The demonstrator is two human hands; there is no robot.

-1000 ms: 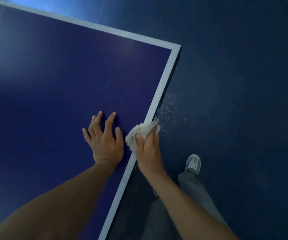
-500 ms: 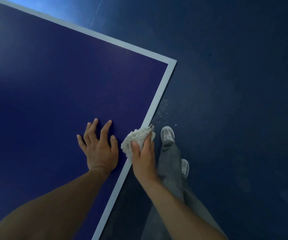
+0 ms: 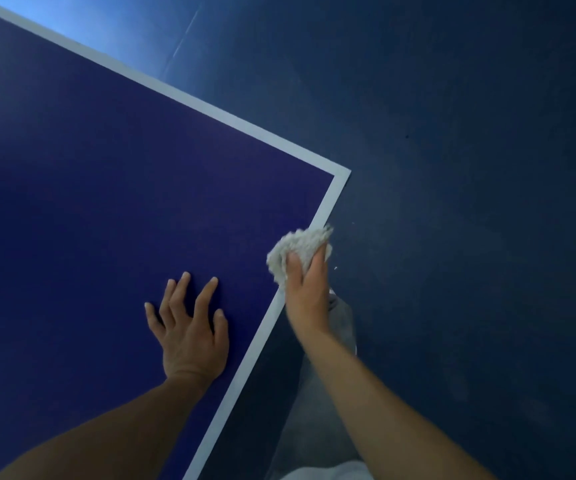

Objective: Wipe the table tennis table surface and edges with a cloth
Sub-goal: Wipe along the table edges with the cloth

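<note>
The right hand (image 3: 305, 289) grips a bunched white fluffy cloth (image 3: 297, 249) against the dark blue table's (image 3: 106, 202) white edge line (image 3: 326, 206), right of centre, to wipe it. The left hand (image 3: 189, 327) lies flat, fingers spread, likely bracing.

Left and bottom frame edges cut off the table (image 3: 106, 237). The cloth (image 3: 300, 247) covers a stretch of white border right of centre. The right hand (image 3: 305, 292) is slightly blurred, fingertips buried in cloth. The leg (image 3: 314, 427) is partly behind the forearm. The specks (image 3: 335, 268) on the floor (image 3: 452, 202) are too small to identify.
</note>
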